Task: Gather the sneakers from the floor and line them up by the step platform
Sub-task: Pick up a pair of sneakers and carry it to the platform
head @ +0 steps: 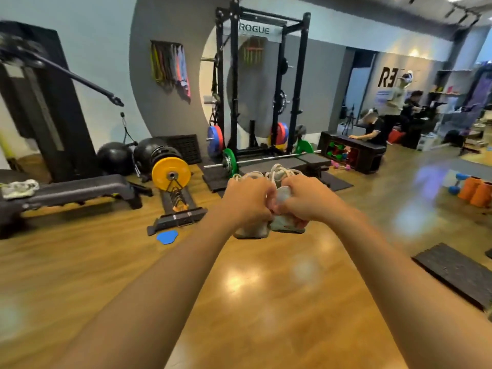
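- Sneakers (279, 225): a pale grey pair is hanging side by side above the wooden floor (266, 288), one shoe in each hand, their sides touching.
- The step platform (80, 190) is sitting far left, well apart from the pair; a pale bundle (20, 188) is lying on it, too blurred to name.
- The left hand (247, 201) is gripping the left shoe, fingers (262, 202) curling tightly round its heel collar.
- The right hand (306, 201) is doing likewise, its fingers pinching the right shoe's collar.
- Loose laces (277, 170) are flopping above the knuckles.
- They are probably handling light and soft, with bendy uppers; the stiffer heel looks like the surest hold, keeping the laces from snagging.
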The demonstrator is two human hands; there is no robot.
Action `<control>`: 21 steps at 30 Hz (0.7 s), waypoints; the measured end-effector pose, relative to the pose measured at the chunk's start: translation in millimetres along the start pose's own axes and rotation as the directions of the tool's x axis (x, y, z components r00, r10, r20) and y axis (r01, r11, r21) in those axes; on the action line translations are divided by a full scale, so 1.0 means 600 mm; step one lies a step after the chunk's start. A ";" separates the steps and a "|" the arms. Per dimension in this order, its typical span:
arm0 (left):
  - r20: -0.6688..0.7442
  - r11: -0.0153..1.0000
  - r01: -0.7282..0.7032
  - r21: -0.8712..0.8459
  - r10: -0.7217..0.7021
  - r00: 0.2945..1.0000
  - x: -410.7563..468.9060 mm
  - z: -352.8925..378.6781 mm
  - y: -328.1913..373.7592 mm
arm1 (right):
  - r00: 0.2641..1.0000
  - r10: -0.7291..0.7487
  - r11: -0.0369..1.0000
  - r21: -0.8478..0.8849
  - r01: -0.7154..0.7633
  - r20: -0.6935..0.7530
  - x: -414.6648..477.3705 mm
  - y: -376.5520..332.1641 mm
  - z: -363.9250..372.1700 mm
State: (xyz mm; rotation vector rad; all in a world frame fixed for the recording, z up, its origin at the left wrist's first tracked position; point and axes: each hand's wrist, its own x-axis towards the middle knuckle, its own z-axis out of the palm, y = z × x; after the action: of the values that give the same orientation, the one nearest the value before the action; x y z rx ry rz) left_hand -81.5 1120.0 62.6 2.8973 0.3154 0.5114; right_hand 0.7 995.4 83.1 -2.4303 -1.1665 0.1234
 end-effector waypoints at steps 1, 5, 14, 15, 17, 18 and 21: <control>-0.043 0.998 -0.007 0.058 0.009 0.999 0.000 0.011 -0.034 | 0.999 -0.038 0.997 -0.074 0.037 -0.016 0.029 -0.012 0.024; -0.110 0.962 0.078 0.263 -0.051 0.993 0.015 0.048 -0.190 | 0.990 -0.136 0.980 -0.149 0.132 -0.021 0.171 -0.070 0.136; -0.286 0.842 0.379 0.383 -0.282 0.916 0.092 0.008 -0.540 | 0.890 -0.455 0.885 -0.119 0.450 -0.014 0.507 -0.255 0.299; -0.292 0.826 0.408 0.389 -0.309 0.905 0.094 -0.005 -0.577 | 0.875 -0.485 0.870 -0.104 0.482 0.001 0.538 -0.284 0.312; -0.294 0.813 0.450 0.371 -0.356 0.887 0.100 -0.027 -0.649 | 0.842 -0.538 0.838 -0.080 0.539 0.031 0.596 -0.336 0.337; -0.292 0.804 0.474 0.359 -0.386 0.875 0.102 -0.038 -0.694 | 0.821 -0.569 0.817 -0.076 0.571 0.051 0.631 -0.367 0.355; -0.284 0.780 0.533 0.327 -0.458 0.843 0.105 -0.065 -0.821 | 0.779 -0.616 0.779 -0.057 0.624 0.117 0.720 -0.453 0.402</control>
State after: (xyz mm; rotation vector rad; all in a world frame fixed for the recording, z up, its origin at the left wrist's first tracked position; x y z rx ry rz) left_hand -124.2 1613.9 12.9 2.9347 1.3205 0.6883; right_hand 17.8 1556.9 27.5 -1.9898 -1.9941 -0.0273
